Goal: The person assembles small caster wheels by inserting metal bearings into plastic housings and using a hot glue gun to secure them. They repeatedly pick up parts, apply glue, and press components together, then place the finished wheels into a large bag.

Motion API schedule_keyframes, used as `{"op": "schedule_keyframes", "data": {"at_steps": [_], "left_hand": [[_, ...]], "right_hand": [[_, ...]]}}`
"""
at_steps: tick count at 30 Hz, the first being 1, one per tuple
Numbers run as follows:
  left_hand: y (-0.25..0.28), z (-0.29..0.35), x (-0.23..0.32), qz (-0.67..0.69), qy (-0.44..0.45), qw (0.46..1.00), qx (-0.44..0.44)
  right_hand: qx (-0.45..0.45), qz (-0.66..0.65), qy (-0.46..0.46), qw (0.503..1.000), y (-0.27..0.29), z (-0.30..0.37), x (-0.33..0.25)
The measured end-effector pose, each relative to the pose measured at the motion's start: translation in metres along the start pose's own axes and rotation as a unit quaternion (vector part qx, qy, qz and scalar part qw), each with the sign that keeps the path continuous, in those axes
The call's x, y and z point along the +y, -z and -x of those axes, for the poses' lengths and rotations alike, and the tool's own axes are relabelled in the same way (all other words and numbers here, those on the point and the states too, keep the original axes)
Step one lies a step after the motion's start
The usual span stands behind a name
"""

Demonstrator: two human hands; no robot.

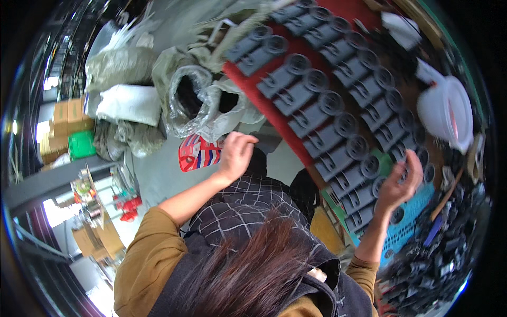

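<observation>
My left hand (237, 154) hovers over the floor beside the red table edge, near the plastic-lined sacks. Its fingers are loosely bent and apart, and nothing shows in them. My right hand (400, 182) is above the near end of the rows, fingers half curled with a gap at the thumb. I see nothing held there, though whether a fingertip touches a part cannot be made out. Several dark grey plastic parts (311, 117), each a flat body with a round ring at one end, lie in slanting rows on the red-covered table (247, 95).
A white plastic bucket (446, 113) stands at the table's far right. Below it lies a heap of small black pieces (433, 264) beside a blue printed sheet (409, 222). Open plastic-lined sacks (198, 100) and a red patterned bag (196, 153) are on the floor at left.
</observation>
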State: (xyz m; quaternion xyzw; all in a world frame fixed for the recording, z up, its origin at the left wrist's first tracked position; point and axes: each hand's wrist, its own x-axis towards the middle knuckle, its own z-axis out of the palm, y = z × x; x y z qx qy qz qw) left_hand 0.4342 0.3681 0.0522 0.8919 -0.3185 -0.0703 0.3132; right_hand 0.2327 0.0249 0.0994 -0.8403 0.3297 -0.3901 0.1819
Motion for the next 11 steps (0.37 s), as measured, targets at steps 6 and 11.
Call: {"op": "schedule_keyframes", "data": {"at_steps": [6, 11], "left_hand": [[0.056, 0.08, -0.266, 0.008, 0.4, 0.908, 0.128], [0.075, 0.079, -0.458, -0.065, 0.529, 0.842, 0.086]], "right_hand": [[-0.37, -0.337, 0.08, 0.862, -0.186, 0.052, -0.244], [-0.612, -0.346, -0.127, 0.7, -0.361, 0.16, -0.357]]}}
